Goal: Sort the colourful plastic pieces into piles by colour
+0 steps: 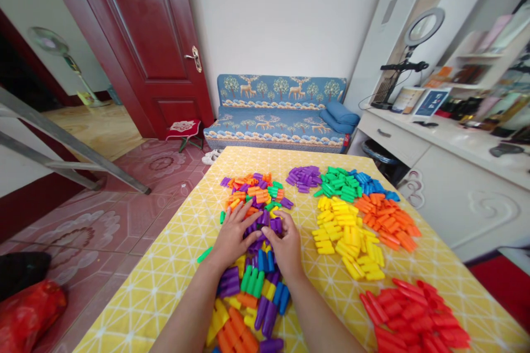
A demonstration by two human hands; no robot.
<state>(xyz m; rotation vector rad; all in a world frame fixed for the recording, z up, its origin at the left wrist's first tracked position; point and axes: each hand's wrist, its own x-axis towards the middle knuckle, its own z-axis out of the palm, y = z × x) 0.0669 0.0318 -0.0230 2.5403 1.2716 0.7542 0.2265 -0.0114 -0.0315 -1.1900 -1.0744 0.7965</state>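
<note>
A long mixed pile of bullet-shaped plastic building blocks in purple, orange, green, blue and yellow runs down the table in front of me. Over the middle of it lies my left hand, fingers spread and touching the blocks, with nothing gripped. Just to its right, my right hand is curled, its thumb and forefinger closed around a purple block. Both thumbs point toward each other across purple blocks. Beneath the wrists lie green blocks and blue ones joined side by side.
Sorted heaps stand on the right: purple, green, blue, orange, yellow and red. A yellow patterned cloth covers the table. Beyond are a blue sofa and a white dresser.
</note>
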